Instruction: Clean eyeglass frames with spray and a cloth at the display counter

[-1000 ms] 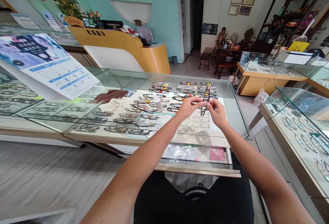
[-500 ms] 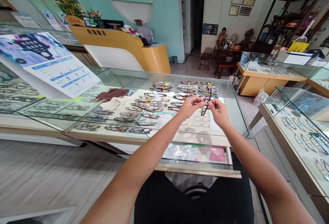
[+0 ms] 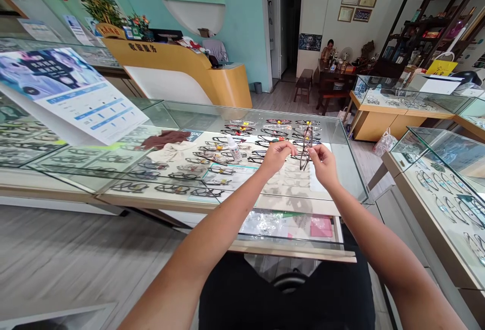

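Note:
A pair of dark-framed eyeglasses is held up on edge above the glass display counter. My right hand pinches it between thumb and fingers from the right side. Just left of the glasses, my left hand is closed in a pinch, slightly apart from the frame. Whether something small sits between its fingertips, I cannot make out. Beyond both hands lie rows of eyeglasses, some with coloured tags. A small white spray bottle stands to the left of my left hand.
A brown cloth and a cream cloth lie on the left of the counter, near a standing calendar. Below my hands is an open drawer holding a pink item. Another display case stands at right. A person sits far back.
My left hand has come off the eyeglasses and moved a little to the left. The glasses, in my right hand, have shifted slightly right.

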`<state>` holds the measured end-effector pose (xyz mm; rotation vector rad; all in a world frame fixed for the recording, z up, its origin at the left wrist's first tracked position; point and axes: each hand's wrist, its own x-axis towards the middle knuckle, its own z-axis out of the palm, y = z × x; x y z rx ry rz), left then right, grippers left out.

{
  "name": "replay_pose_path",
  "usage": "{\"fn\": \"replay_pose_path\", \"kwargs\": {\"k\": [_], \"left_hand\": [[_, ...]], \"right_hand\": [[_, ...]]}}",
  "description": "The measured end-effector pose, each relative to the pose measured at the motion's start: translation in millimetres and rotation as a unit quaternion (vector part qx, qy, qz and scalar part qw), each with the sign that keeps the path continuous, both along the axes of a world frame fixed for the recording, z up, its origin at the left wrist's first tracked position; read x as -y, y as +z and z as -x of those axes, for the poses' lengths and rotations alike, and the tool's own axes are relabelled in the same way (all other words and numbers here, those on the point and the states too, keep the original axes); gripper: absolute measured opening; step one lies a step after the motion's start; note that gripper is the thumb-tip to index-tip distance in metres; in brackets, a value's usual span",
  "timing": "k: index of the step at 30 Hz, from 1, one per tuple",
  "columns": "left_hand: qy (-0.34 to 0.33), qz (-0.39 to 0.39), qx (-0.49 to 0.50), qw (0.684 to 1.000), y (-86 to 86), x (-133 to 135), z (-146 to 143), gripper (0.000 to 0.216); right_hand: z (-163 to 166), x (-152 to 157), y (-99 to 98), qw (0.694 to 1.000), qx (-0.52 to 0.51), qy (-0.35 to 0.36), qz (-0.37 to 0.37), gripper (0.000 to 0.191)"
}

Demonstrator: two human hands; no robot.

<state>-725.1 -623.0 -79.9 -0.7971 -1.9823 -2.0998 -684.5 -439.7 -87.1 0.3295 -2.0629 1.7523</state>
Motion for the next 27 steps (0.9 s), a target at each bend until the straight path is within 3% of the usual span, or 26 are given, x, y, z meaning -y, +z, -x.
{"fn": "replay_pose_path", "kwargs": {"k": [9,16,20,27], "left_hand": [[-0.058,0.002,0.037,0.998,5.3,4.2,-7.8,0.021],[-0.09,0.005,0.089,0.992,5.2,-1.2,-7.6,0.043],[-0.062,0.028,0.081,0.994,2.4,-2.1,-4.3,0.066],[-0.015,0.035,0.068,0.997,-1.1,-0.6,1.0,0.084]], "right_hand": [[-1.5,1.5,1.0,1.0,-0.003,0.002,-0.004,0.053],[-2.0,2.3,1.2,1.0,0.001,0.008,-0.003,0.054],[-2.2,2.5,1.4,1.0,0.001,0.006,-0.001,0.055],[-2.6,2.6,1.3,1.0,0.005,0.007,-0.004,0.055]]}}
